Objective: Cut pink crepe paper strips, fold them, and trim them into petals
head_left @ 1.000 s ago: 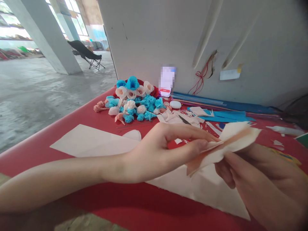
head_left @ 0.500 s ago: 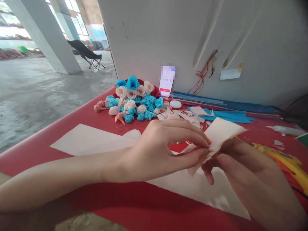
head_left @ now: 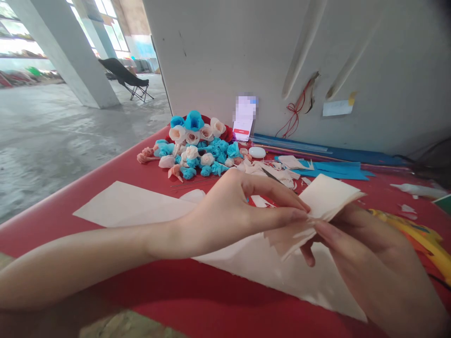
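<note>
A folded stack of cream crepe paper [head_left: 329, 195] is between my two hands, above the table at right of centre. My left hand [head_left: 232, 211] pinches its near edge between thumb and fingers. From the right, my right hand [head_left: 366, 253] grips the same stack, thumb in front and the other fingers mostly hidden behind it. Several loose layers hang below the fingertips. Under both hands lies a long cream paper strip [head_left: 130, 202], reaching across the red table [head_left: 169, 291].
Blue, cream and pink paper flowers [head_left: 200, 145] are heaped at the back. A phone [head_left: 243, 119] leans on the wall beside them. Paper scraps [head_left: 271, 171], blue paper sheets [head_left: 334, 170] and a white oval object [head_left: 257, 152] lie nearby. A yellow tool [head_left: 419, 239] rests at right.
My left thumb and fingers have shifted to a tighter pinch at the paper's edge. The stack has tilted, and its lower layers now fan out below. A dark thin blade has come into view behind.
</note>
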`<state>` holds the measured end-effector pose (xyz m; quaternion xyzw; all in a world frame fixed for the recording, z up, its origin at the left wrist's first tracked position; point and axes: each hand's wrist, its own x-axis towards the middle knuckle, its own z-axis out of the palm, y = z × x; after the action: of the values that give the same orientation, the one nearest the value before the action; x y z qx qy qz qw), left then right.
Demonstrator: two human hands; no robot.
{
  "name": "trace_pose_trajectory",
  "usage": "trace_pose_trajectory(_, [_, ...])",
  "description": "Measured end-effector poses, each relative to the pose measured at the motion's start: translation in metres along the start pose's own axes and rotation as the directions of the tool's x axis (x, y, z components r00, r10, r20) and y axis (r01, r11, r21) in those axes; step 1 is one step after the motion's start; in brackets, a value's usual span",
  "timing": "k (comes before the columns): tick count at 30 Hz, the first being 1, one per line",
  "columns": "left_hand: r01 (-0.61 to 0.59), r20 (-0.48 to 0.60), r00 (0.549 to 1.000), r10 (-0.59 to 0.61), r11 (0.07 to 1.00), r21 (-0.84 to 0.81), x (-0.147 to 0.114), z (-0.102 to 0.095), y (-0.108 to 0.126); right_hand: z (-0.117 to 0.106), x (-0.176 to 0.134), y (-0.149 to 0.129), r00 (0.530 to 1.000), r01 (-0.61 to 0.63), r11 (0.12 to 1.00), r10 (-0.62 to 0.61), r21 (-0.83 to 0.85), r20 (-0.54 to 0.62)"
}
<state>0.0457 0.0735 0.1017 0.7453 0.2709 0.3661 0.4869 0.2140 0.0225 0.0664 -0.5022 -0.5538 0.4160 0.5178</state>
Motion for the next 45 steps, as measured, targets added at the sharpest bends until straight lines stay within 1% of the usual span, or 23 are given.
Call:
trace_pose_trajectory(3, [0.02,-0.01,1.0,-0.02,1.0,-0.007,0.0,0.0,0.001,-0.003,-0.001,0.003,1.0,-0.001,1.0,0.001,0.009,0.028])
trace_pose_trajectory(6, [0.014,-0.058,0.998,-0.015,1.0,-0.018,0.0,0.0,0.0,-0.008,0.0,0.007,0.999,-0.014,0.999,0.013,0.031,0.036])
trace_pose_trajectory(10, [-0.004,-0.114,0.993,-0.007,0.996,-0.093,0.002,0.0,-0.002,-0.011,0.003,0.006,0.994,-0.092,0.991,0.086,0.098,0.064])
trace_pose_trajectory(12, [-0.023,-0.142,0.99,0.006,0.993,-0.118,0.003,-0.001,-0.003,-0.009,0.005,0.003,0.993,-0.115,0.985,0.109,0.132,0.049])
trace_pose_trajectory(14, [-0.042,-0.157,0.987,0.023,0.992,-0.12,0.002,-0.001,-0.003,-0.006,0.005,-0.001,0.995,-0.105,0.981,0.103,0.165,0.018])
trace_pose_trajectory(16, [-0.048,-0.136,0.99,0.033,0.993,-0.104,0.001,-0.001,-0.002,-0.002,0.005,-0.003,0.995,-0.101,0.976,0.1,0.193,0.017])
trace_pose_trajectory(18, [-0.037,-0.085,0.996,0.029,0.995,-0.091,-0.002,0.0,-0.001,0.0,0.004,-0.004,0.995,-0.101,0.969,0.099,0.225,0.02])
trace_pose_trajectory(21, [-0.013,-0.02,1.0,0.012,0.997,-0.077,-0.006,0.003,-0.001,0.001,0.004,-0.002,0.996,-0.08,0.965,0.085,0.251,-0.012])
trace_pose_trajectory(24, [0.003,0.004,1.0,-0.003,0.996,-0.093,-0.009,0.006,-0.003,0.001,0.004,-0.003,0.996,-0.078,0.96,0.087,0.268,-0.021])
trace_pose_trajectory(27, [0.02,-0.003,1.0,-0.021,0.989,-0.149,-0.009,0.007,-0.006,0.001,0.005,-0.005,0.995,-0.087,0.948,0.099,0.305,-0.026])
trace_pose_trajectory(31, [0.013,-0.05,0.998,-0.025,0.972,-0.233,-0.007,0.008,-0.011,0.003,0.005,-0.008,0.992,-0.076,0.955,0.103,0.287,-0.079])
trace_pose_trajectory(34, [0.033,-0.061,0.997,-0.051,0.963,-0.268,-0.005,0.008,-0.013,0.005,0.005,-0.008,0.99,-0.084,0.952,0.113,0.293,-0.081])
trace_pose_trajectory(38, [0.111,-0.002,0.994,-0.114,0.974,-0.197,-0.006,0.008,-0.014,0.007,0.006,-0.009,0.991,-0.073,0.96,0.101,0.272,-0.093])
trace_pose_trajectory(41, [0.121,0.016,0.993,-0.12,0.98,-0.157,-0.008,0.008,-0.014,0.007,0.007,-0.01,0.99,-0.066,0.966,0.096,0.251,-0.107])
trace_pose_trajectory(45, [0.127,0.008,0.992,-0.127,0.986,-0.107,-0.008,0.008,-0.016,0.005,0.007,-0.008,0.992,-0.056,0.968,0.082,0.245,-0.096])
